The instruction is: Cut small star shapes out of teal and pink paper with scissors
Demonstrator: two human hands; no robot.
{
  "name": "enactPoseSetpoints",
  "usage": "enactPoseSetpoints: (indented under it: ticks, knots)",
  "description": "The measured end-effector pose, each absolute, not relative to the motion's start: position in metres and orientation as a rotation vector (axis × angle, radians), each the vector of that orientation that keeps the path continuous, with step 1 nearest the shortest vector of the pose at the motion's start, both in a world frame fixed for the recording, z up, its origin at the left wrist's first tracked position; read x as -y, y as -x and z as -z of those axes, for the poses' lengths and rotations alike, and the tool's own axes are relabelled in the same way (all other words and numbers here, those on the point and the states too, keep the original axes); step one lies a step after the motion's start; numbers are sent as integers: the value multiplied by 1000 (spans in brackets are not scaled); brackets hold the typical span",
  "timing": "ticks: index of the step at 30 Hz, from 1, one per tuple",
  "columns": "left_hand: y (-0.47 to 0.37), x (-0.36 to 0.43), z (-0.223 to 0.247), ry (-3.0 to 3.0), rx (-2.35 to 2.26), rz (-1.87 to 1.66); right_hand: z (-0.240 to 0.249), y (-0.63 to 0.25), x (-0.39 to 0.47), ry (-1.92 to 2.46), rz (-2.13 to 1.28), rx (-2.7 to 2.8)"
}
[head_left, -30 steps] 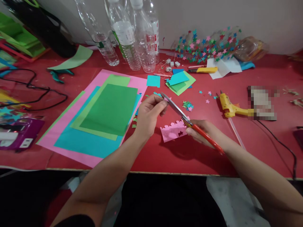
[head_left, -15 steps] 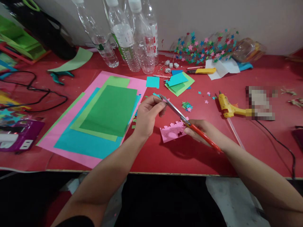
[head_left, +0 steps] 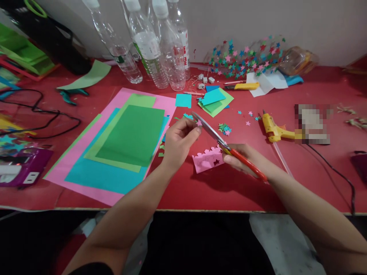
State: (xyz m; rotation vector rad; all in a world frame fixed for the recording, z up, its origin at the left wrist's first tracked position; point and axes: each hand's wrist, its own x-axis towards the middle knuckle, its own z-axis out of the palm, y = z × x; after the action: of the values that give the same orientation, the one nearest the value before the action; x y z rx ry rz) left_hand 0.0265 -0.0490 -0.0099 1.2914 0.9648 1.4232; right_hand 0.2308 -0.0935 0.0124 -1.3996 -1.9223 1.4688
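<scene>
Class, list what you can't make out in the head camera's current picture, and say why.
All in the head view:
- Part of the small pink piece: covered by the fingertips of the left hand.
- Right end of the pink strip: hidden by the right hand.
- Some right-hand fingers: behind the red-handled scissors.
- Pixelated object: blurred out.
- Purple device: cut off by the left edge.

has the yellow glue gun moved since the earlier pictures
No. The glue gun lies in the same place beside the small loose stars on the table; both appear slightly further left, matching a small camera shift.
</scene>
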Motion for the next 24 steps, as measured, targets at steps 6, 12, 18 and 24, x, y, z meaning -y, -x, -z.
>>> enactPoseSetpoints:
  ticks: [6,12,18,24]
  knots:
    - [-26,48,10,-1237,-889,-1450,-11,-230,93,1416,-1437,1920]
    - [-28,47,11,-1225,-899,-1444,-14,-227,96,1451,-1488,1886]
    - [-28,48,10,-1195,-899,-1424,-7,-224,102,1434,-1476,1853]
    - [-29,48,10,-1162,-866,-1426,-4,-224,103,1428,-1474,1813]
